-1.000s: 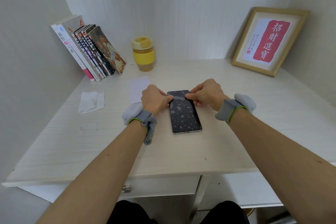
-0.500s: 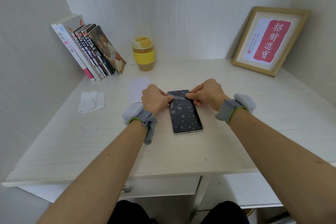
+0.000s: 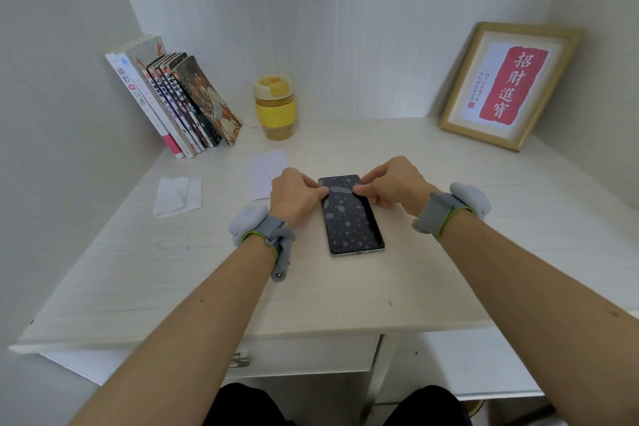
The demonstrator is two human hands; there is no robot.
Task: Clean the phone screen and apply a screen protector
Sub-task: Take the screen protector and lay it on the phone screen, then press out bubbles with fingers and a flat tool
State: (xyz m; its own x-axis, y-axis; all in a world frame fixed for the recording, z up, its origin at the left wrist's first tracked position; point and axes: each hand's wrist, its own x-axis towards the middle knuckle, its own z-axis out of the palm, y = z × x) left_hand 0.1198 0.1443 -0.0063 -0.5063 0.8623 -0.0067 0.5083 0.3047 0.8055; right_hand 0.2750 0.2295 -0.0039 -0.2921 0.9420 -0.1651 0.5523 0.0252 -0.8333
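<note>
Phone (image 3: 354,218) flat on the bench (image 3: 449,252), protector bubbled
Left hand (image 3: 294,194) and right hand (image 3: 390,183) pressed fingertips onto its far end, likely to seat the film

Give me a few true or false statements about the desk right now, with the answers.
1. The phone lies flat, screen up. True.
2. Both hands touch the phone's near end. False: the left hand and right hand are at its far end.
3. The yellow cup stands right of the picture frame. False: it stands left of it.
4. The books lean against the left wall. True.
5. The screen shows grey blotches. True.
</note>
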